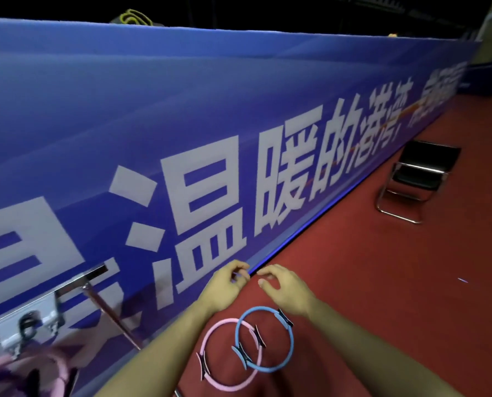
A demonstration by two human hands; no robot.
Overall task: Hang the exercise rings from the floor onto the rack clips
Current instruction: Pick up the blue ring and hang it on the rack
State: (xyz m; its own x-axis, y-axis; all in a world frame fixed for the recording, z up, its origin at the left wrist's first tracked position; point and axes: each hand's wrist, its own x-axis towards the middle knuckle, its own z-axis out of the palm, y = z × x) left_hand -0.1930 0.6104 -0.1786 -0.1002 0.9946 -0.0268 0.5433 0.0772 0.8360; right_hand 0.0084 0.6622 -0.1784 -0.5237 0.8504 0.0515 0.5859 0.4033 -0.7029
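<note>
Two exercise rings lie overlapping on the red floor below my arms: a pink ring (210,373) to the left and a blue ring (290,343) partly on top of it, each with dark grip pads. My left hand (224,285) and my right hand (284,287) hover above them with loosely curled fingers, holding nothing. At the lower left stands a metal rack (38,308) with black clips (28,322) along its bar. A pink ring (55,365) hangs blurred beneath it.
A long blue banner wall (181,138) with large white characters runs along the left. A black folding chair (416,179) stands on the red floor (382,282) at the right, near the wall.
</note>
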